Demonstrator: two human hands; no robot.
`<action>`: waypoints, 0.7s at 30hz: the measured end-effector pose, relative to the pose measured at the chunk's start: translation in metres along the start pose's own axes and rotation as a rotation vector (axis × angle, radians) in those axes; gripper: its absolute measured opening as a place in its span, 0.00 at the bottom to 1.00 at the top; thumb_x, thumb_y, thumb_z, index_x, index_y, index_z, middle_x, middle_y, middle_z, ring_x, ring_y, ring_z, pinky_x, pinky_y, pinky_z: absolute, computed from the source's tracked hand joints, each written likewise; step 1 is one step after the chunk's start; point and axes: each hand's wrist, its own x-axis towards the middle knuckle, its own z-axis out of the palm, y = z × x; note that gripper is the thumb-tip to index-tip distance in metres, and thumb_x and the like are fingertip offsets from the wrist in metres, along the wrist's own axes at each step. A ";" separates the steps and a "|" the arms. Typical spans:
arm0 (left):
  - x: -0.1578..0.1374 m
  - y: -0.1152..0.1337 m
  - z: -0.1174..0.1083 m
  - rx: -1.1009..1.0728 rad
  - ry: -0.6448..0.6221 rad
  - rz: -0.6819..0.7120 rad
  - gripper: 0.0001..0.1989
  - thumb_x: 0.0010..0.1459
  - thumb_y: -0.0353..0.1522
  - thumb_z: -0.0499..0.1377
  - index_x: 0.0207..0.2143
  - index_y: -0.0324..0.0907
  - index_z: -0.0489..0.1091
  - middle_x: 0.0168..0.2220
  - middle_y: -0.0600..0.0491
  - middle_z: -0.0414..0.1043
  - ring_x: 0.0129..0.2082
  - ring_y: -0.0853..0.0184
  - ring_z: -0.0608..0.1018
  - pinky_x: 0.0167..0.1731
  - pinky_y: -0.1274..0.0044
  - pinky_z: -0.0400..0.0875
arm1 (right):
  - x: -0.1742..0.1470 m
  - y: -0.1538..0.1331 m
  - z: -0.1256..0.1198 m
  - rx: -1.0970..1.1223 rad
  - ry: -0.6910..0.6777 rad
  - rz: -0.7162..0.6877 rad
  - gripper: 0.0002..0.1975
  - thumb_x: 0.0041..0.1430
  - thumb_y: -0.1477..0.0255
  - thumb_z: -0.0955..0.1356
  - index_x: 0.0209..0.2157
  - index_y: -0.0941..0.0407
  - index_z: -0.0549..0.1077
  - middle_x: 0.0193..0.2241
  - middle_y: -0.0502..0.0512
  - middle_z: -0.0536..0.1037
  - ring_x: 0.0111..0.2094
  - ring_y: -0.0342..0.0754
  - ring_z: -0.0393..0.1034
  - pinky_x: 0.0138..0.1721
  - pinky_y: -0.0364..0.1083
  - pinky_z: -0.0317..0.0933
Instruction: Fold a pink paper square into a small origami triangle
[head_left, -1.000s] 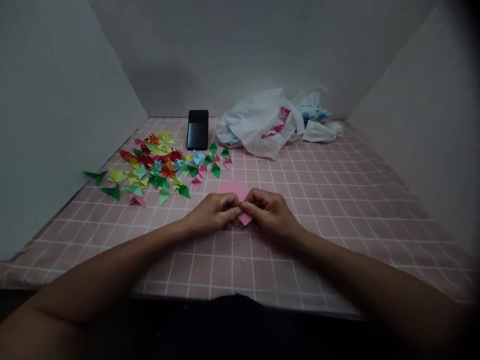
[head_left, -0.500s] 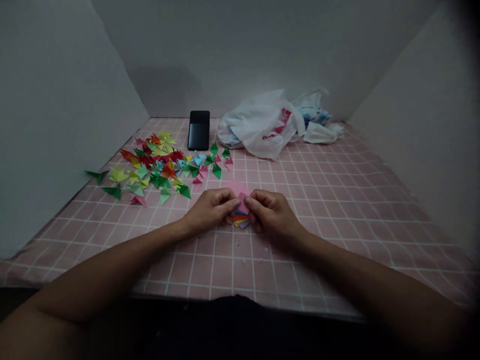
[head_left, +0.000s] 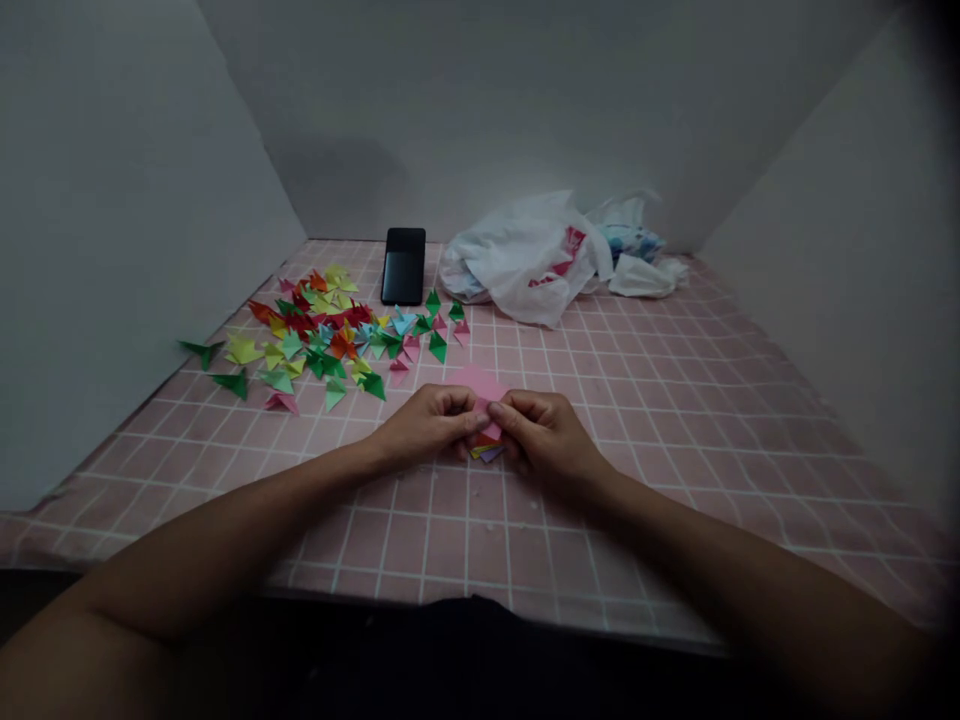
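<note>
A pink sheet of origami paper (head_left: pixel 480 380) is pinched between my left hand (head_left: pixel 439 418) and my right hand (head_left: pixel 551 430). Both thumbs press on its near part, almost touching each other. Beneath it, a small fan of coloured paper sheets (head_left: pixel 489 453) in orange, yellow and lilac pokes out toward me, partly hidden by the hands. To the left of my hands lies a loose pile of folded paper pieces (head_left: pixel 326 340) in green, yellow, red, orange, blue and pink.
A black phone (head_left: pixel 403 268) lies at the back of the pink checked tablecloth (head_left: pixel 637 400). Right of it sit a crumpled white plastic bag (head_left: pixel 525 255), a blue-and-white packet (head_left: pixel 634 240) and a crumpled white wrapper (head_left: pixel 649 277). Pale walls rise on three sides.
My thumbs have come closer together over the pink paper. Less of the coloured sheets below shows now; the blue one is hidden. The whole view has shifted slightly.
</note>
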 end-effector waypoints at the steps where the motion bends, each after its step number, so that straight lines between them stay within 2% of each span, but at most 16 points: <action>1: 0.000 0.000 0.000 -0.020 -0.020 -0.001 0.16 0.56 0.43 0.60 0.26 0.40 0.64 0.21 0.57 0.68 0.18 0.74 0.70 0.20 0.81 0.62 | -0.001 0.000 0.000 -0.029 -0.004 -0.021 0.20 0.63 0.60 0.67 0.20 0.55 0.66 0.13 0.45 0.65 0.14 0.38 0.56 0.16 0.40 0.48; 4: -0.002 0.002 0.002 -0.015 -0.006 0.006 0.17 0.56 0.44 0.59 0.25 0.40 0.62 0.20 0.58 0.67 0.17 0.75 0.69 0.19 0.82 0.62 | -0.001 0.001 0.002 -0.073 0.018 -0.070 0.20 0.64 0.61 0.65 0.20 0.55 0.65 0.14 0.46 0.66 0.16 0.39 0.58 0.19 0.41 0.51; 8: -0.007 0.007 0.003 0.163 0.073 0.057 0.15 0.58 0.41 0.57 0.24 0.41 0.62 0.19 0.59 0.64 0.17 0.75 0.67 0.18 0.82 0.59 | 0.000 0.003 0.001 -0.116 -0.013 -0.123 0.14 0.64 0.63 0.64 0.26 0.55 0.67 0.17 0.46 0.68 0.18 0.41 0.61 0.22 0.42 0.54; 11: -0.009 0.010 0.002 0.293 0.074 0.096 0.15 0.59 0.39 0.56 0.23 0.42 0.61 0.18 0.59 0.62 0.18 0.74 0.65 0.19 0.81 0.57 | 0.003 0.004 -0.001 -0.283 0.025 -0.255 0.16 0.64 0.66 0.64 0.22 0.55 0.64 0.19 0.47 0.66 0.22 0.41 0.59 0.25 0.42 0.52; 13: -0.009 0.010 0.000 0.328 0.086 0.121 0.15 0.60 0.39 0.55 0.23 0.42 0.60 0.18 0.59 0.61 0.19 0.74 0.63 0.20 0.81 0.56 | 0.007 0.005 -0.004 -0.315 0.029 -0.288 0.19 0.64 0.66 0.63 0.20 0.55 0.61 0.18 0.46 0.61 0.21 0.40 0.55 0.24 0.42 0.50; 15: -0.007 0.010 -0.002 0.332 0.125 0.151 0.16 0.60 0.39 0.55 0.23 0.42 0.59 0.19 0.59 0.60 0.20 0.73 0.63 0.21 0.80 0.55 | 0.012 0.004 -0.009 -0.286 0.013 -0.255 0.21 0.64 0.64 0.64 0.18 0.55 0.59 0.17 0.45 0.59 0.20 0.40 0.53 0.22 0.42 0.49; 17: -0.006 0.009 -0.004 0.306 0.173 0.164 0.16 0.60 0.39 0.55 0.23 0.43 0.58 0.19 0.59 0.59 0.20 0.73 0.62 0.21 0.80 0.55 | 0.014 -0.001 -0.015 -0.225 0.041 -0.236 0.20 0.64 0.63 0.64 0.19 0.55 0.61 0.16 0.46 0.61 0.19 0.40 0.56 0.21 0.42 0.51; 21: -0.006 0.005 -0.004 0.286 0.166 0.169 0.16 0.61 0.40 0.55 0.24 0.43 0.59 0.19 0.59 0.60 0.21 0.72 0.63 0.22 0.79 0.55 | -0.002 -0.038 -0.027 -0.073 0.136 -0.273 0.12 0.64 0.63 0.67 0.28 0.55 0.70 0.19 0.47 0.68 0.19 0.42 0.64 0.22 0.42 0.61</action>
